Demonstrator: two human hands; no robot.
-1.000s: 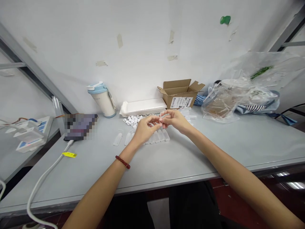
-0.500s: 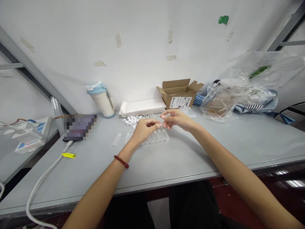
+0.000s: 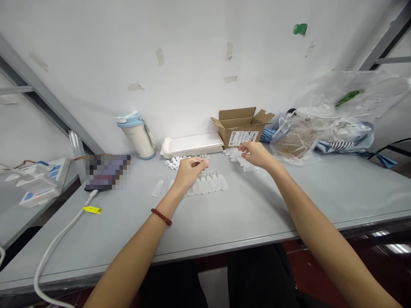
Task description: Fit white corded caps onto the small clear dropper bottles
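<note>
Steady the slim pale piece (image 3: pixel 199 161) your left hand (image 3: pixel 189 172) pinches, and lower your right hand (image 3: pixel 257 155), fingers parted, gently onto the translucent pieces (image 3: pixel 249 166) before the box (image 3: pixel 243 131).

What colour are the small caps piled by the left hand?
The caps are white, best seen in the head view.

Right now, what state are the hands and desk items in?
Left hand: pinching a thin white piece.
Right hand: curled over translucent parts, grip unclear.
Translucent containers: lying in a row, several with stems out.
White caps: loose, heaped.
Cardboard box: flaps open.
Tumbler: lid on, standing.
Blurred device: cable plugged in.
Clear bag: crumpled.
</note>
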